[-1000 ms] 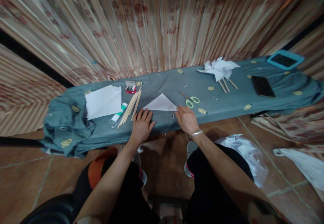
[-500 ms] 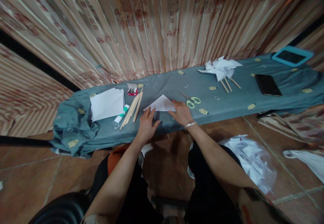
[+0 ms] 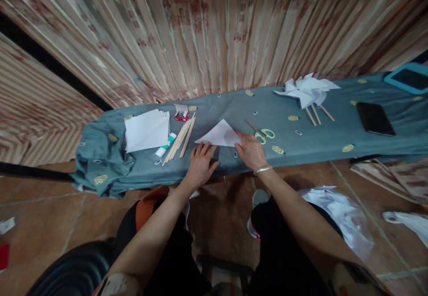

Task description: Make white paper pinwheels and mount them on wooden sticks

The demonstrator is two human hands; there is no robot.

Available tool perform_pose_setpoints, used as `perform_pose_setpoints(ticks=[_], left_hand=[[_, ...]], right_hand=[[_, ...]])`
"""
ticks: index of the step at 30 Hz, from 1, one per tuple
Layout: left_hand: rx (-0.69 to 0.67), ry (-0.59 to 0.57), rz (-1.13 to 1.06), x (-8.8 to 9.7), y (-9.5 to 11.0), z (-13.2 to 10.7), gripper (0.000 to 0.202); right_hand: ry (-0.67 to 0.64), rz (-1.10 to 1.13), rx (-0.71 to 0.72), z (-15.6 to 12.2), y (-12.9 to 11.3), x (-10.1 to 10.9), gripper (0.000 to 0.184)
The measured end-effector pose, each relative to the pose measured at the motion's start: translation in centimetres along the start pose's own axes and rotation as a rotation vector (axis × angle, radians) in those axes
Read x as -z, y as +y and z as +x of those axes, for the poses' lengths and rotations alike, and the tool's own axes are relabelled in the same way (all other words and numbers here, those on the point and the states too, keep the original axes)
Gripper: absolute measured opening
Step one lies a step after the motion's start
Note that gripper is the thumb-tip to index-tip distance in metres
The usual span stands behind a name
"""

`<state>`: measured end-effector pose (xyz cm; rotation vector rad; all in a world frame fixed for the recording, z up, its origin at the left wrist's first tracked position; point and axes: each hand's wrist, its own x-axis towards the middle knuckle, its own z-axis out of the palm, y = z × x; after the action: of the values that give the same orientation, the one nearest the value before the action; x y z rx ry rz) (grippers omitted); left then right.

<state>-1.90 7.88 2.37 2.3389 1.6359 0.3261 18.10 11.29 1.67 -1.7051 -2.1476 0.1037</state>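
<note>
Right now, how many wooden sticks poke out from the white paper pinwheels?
3, in front of the paper pinwheels: a left stick, a middle stick and a right stick, nearest the phone. Others may be hidden.

Folded paper (image 3: 220,134) is showing white against a grey-blue tabletop (image 3: 234,106).
Yellow pineapple motifs (image 3: 277,150) are dotting it; the scissors (image 3: 258,130) are showing pale green handles, the sticks (image 3: 179,141) are looking light tan, the tube (image 3: 166,145) is wearing white and green, the box (image 3: 181,117) red. The pinwheels (image 3: 310,92) are looking white, the tablet (image 3: 410,78) is sporting a blue frame, and the curtain (image 3: 214,42) is displaying beige-brown stripes with red prints.
</note>
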Motion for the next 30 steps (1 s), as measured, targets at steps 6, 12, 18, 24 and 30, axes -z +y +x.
perform_pose_setpoints(ticks=[6, 12, 18, 24, 30], left_hand=[[-0.047, 0.128, -0.082, 0.1, -0.9, -0.1, 0.065], [-0.157, 0.385, -0.125, 1.5, -0.4, -0.2, 0.071], [-0.330, 0.336, 0.056, 1.4, 1.7, -0.5, 0.053], [-0.333, 0.246, 0.091, 0.5, 1.2, -0.4, 0.036], [-0.275, 0.198, 0.087, 0.5, 0.2, 0.0, 0.025]], right_hand=[[0.087, 0.114, -0.007, -0.3, 0.1, 0.1, 0.039], [0.107, 0.132, -0.010, -1.1, 0.0, 1.6, 0.033], [0.020, -0.030, 0.239, -3.8, -2.7, 1.8, 0.033], [-0.037, -0.007, 0.326, -4.9, -4.1, 0.9, 0.030], [-0.079, 0.110, 0.253, -3.9, -2.8, 1.2, 0.037]])
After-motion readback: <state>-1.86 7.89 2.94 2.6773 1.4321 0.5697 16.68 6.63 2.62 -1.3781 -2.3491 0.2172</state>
